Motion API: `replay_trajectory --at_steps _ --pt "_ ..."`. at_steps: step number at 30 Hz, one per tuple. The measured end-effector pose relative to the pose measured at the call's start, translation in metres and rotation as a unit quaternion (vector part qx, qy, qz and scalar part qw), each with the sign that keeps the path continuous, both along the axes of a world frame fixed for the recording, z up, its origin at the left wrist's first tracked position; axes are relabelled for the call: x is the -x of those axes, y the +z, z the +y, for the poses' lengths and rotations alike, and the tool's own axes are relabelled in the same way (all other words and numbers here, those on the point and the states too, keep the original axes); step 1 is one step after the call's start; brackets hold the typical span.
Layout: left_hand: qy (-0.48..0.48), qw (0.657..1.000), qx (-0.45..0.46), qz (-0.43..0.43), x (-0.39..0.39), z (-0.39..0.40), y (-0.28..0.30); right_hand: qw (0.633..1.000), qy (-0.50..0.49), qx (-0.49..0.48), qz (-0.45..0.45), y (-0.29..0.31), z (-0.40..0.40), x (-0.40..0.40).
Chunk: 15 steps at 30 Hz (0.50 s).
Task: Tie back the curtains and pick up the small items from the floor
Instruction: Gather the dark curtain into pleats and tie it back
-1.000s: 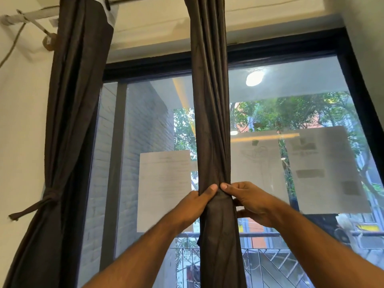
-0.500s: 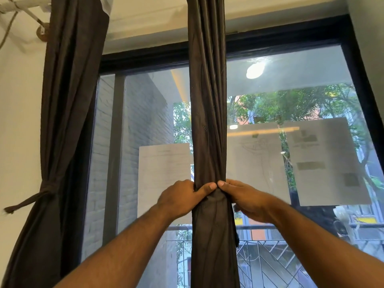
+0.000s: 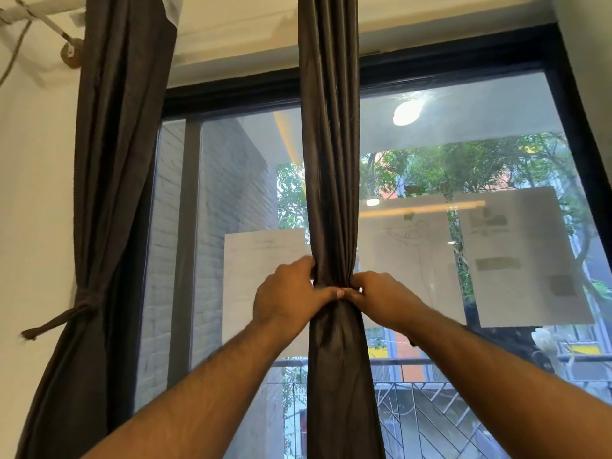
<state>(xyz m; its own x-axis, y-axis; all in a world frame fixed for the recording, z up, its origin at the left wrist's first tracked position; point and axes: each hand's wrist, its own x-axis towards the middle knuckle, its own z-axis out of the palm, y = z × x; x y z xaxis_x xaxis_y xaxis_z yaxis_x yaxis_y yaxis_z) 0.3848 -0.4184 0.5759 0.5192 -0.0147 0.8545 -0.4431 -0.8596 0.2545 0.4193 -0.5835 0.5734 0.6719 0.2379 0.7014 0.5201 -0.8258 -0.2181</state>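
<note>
Dark brown cloth makes the middle curtain (image 3: pixel 332 160), which hangs straight down in front of the window (image 3: pixel 463 104) and is gathered into a narrow bundle. Both hands grip it at the same height, where the bundle is tightest. The left hand (image 3: pixel 288 293) wraps around the left side of the bundle, with its thumb laid across the front. The right hand (image 3: pixel 381 296) holds the right side with curled fingers, and its thumb meets the left thumb at the front of the cloth. A thin band of the same cloth seems to go around the bundle under the thumbs, but I cannot tell if it is knotted.

At the left wall, a second curtain (image 3: pixel 109 193) of the same colour is already tied back with a cloth tie (image 3: pixel 66 314), whose loose end sticks out to the left.

Three paper sheets are stuck on the glass: one sheet (image 3: pixel 261 276) left of the middle curtain, and two sheets (image 3: pixel 516 256) right of it. They carry faint lines and a drawing, but the writing is too pale to read. No brand or label can be read anywhere. The floor and its small items are outside the view.
</note>
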Motion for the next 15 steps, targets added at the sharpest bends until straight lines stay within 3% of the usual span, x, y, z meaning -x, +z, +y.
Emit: replay_trajectory --at_steps 2,3,4,6,8,10,13,15 --pt "-0.099 0.985 0.137 -0.035 0.009 -0.005 0.006 0.996 0.029 -0.063 0.048 0.008 0.003 0.008" --pt "-0.185 0.961 0.203 -0.021 0.012 -0.005 0.01 0.987 0.065 -0.119 0.09 0.012 0.003 0.013" --pt "-0.267 0.935 0.233 0.016 0.017 -0.005 0.013 0.973 0.092 -0.168 0.128 0.016 0.002 0.019" --pt "-0.36 0.908 0.179 0.117 0.025 -0.002 0.015 0.957 0.11 -0.211 0.167 0.021 0.001 0.027" --pt "-0.348 0.914 0.079 0.192 0.031 0.003 0.018 0.953 0.103 -0.227 0.17 0.022 0.001 0.031" --pt "-0.276 0.941 0.021 0.193 0.028 0.006 0.021 0.935 0.111 -0.271 0.201 0.019 0.002 0.032" --pt "-0.189 0.966 0.017 0.174 0.022 0.007 0.025 0.821 0.255 -0.405 0.311 0.016 0.0 0.036" --pt "-0.159 0.963 0.04 0.213 0.022 0.006 0.027 0.762 0.335 -0.432 0.346 0.015 -0.002 0.037"
